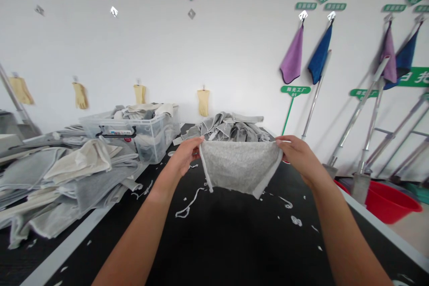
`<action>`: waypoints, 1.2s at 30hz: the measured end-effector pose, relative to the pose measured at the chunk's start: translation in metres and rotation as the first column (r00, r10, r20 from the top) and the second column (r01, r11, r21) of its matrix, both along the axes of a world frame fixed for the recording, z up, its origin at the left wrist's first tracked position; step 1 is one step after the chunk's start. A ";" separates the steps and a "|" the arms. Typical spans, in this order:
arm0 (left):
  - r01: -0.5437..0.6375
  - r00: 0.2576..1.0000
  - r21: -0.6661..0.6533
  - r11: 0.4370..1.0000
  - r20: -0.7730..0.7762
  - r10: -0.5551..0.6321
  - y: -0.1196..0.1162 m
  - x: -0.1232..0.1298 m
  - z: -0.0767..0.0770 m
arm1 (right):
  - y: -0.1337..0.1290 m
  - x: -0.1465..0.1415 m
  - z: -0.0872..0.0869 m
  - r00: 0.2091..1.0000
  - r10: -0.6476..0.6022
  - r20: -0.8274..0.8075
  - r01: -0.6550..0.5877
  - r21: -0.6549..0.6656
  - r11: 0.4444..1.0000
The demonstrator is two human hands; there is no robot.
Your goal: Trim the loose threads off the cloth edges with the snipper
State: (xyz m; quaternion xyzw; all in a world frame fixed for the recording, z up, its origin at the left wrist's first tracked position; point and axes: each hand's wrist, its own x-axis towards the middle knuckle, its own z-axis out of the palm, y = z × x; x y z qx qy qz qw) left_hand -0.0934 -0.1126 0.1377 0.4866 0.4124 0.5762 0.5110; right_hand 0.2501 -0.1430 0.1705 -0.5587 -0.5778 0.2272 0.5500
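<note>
A grey cloth (239, 165) with pale edges hangs stretched between my two hands above the black table (231, 241). My left hand (186, 154) pinches its upper left corner. At the upper right corner, my right hand (296, 154) is closed on the same cloth. The top edge runs nearly straight, and the lower edge hangs free, with its corners drawn inward. Behind the cloth lies a heap of grey cloths (231, 126), partly hidden by it.
A clear plastic bin (154, 140) full of cloths stands at the back left, beside a large pile of cloths (77, 174). Loose thread scraps (187, 208) litter the table. Mops (368, 129) and a red basin (390, 201) are at the right. Purple cloth (293, 56) hangs on the wall.
</note>
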 end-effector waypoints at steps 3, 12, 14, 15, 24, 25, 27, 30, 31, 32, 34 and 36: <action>-0.105 0.994 0.088 0.991 -0.009 0.106 0.002 0.002 -0.003 | 0.001 0.002 -0.001 1.000 0.014 -0.006 -0.015 -0.056 0.998; -0.156 0.961 0.272 0.950 -0.182 0.210 -0.002 -0.003 0.002 | 0.007 0.000 -0.010 0.970 0.166 -0.176 -0.198 -0.179 0.964; -0.076 0.979 0.197 0.977 -0.171 0.111 -0.007 -0.002 0.006 | 0.011 0.000 -0.012 0.961 0.166 -0.221 -0.209 -0.187 0.960; -0.044 0.985 0.163 0.986 -0.159 0.070 -0.009 -0.001 0.008 | 0.012 0.001 -0.013 0.957 0.163 -0.241 -0.213 -0.196 0.957; -0.097 0.974 0.219 0.971 -0.182 0.138 -0.005 0.004 0.003 | 0.013 0.001 -0.011 0.973 0.132 -0.190 -0.178 -0.250 0.952; -0.113 0.964 0.250 0.962 -0.206 0.167 -0.004 0.003 0.002 | 0.013 0.002 -0.011 0.978 0.124 -0.169 -0.164 -0.246 0.955; -0.149 0.931 0.324 0.934 -0.271 0.243 -0.003 0.000 0.001 | 0.013 0.003 -0.011 0.984 0.113 -0.135 -0.143 -0.236 0.961; -0.197 0.842 0.426 0.883 -0.388 0.375 -0.003 -0.003 0.003 | 0.013 0.005 -0.011 0.989 0.116 -0.096 -0.136 -0.237 0.962; -0.209 0.815 0.444 0.872 -0.414 0.406 -0.004 -0.003 0.003 | 0.013 0.006 -0.010 0.989 0.119 -0.088 -0.137 -0.239 0.961; -0.219 0.800 0.449 0.866 -0.426 0.423 -0.004 -0.003 0.004 | 0.012 0.007 -0.010 0.988 0.125 -0.088 -0.143 -0.237 0.961; -0.235 0.819 0.418 0.877 -0.401 0.411 -0.004 -0.003 0.003 | 0.010 0.008 -0.009 0.982 0.149 -0.113 -0.171 -0.226 0.959; -0.230 0.879 0.335 0.914 -0.331 0.343 -0.003 -0.001 0.000 | 0.008 0.008 -0.007 0.974 0.172 -0.149 -0.201 -0.209 0.957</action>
